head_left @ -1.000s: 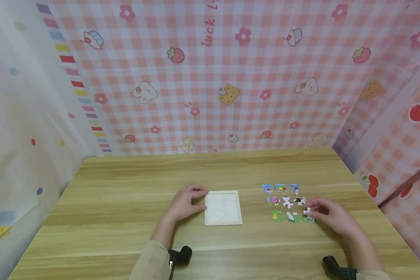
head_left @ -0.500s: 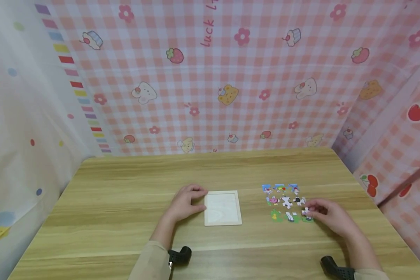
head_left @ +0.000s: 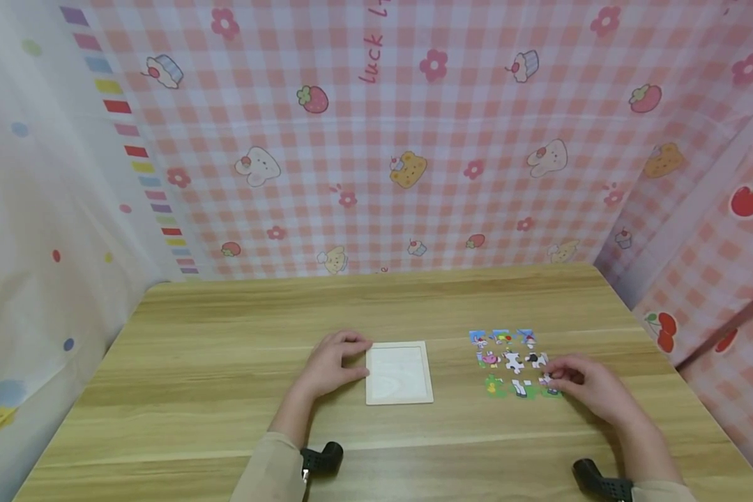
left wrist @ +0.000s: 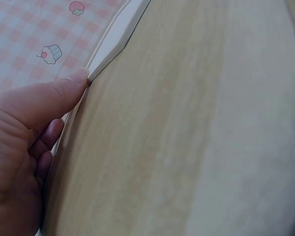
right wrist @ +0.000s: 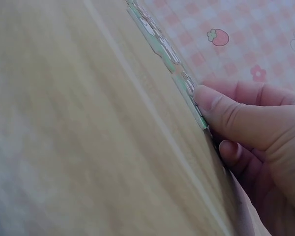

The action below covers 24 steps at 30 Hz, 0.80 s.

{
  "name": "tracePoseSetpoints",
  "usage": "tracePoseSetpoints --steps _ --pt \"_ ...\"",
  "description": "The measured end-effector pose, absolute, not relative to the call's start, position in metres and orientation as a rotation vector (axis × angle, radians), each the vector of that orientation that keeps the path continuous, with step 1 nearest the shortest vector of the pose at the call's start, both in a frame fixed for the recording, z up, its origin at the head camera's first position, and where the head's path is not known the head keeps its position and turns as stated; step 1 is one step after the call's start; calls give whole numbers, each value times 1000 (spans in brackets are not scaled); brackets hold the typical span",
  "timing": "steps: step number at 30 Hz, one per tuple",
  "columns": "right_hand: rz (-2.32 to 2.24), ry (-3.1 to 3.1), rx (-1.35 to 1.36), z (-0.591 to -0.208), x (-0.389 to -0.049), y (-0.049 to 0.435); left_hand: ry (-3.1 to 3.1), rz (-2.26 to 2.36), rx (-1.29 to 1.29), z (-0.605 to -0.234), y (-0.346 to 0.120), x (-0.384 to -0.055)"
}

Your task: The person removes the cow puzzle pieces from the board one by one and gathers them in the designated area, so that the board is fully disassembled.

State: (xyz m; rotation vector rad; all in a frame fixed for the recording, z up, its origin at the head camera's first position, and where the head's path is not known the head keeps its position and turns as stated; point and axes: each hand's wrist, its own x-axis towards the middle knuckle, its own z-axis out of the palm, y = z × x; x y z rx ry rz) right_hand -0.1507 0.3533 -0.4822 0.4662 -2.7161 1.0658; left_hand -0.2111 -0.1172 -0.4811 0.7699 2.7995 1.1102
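Observation:
My left hand [head_left: 335, 361] rests at the left edge of a shallow square wooden puzzle tray [head_left: 399, 403], its thumb and forefinger spread apart along that edge. In the left wrist view the thumb tip touches the rim of the tray [left wrist: 119, 39]. To the right of the tray, my right hand [head_left: 592, 385] pinches the front right jigsaw piece [head_left: 553, 392], green with a white figure, between thumb and forefinger. The right wrist view shows the thumb against that jigsaw piece [right wrist: 191, 96], the forefinger partly hidden behind it. The piece lies flat at the corner of the group.
Several other jigsaw pieces [head_left: 513, 362] lie in spaced rows on the wooden table [head_left: 257, 321], blue ones at the back and green ones in front. A pink checked cloth [head_left: 376, 139] hangs behind the table. Black cameras [head_left: 323, 458] sit on both wrists.
My right hand has shifted slightly left at the front right jigsaw piece, and its thumb now covers more of the piece. The left hand and tray stay in place.

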Motion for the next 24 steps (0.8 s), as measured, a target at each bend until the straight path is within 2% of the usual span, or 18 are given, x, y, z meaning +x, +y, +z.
tracePoseSetpoints --steps 16,24 --pt "1029 -2669 362 -475 -149 347 2815 1098 771 -482 -119 -209" --pt "933 -2532 518 -467 -150 325 2767 1162 736 -480 -118 -208"
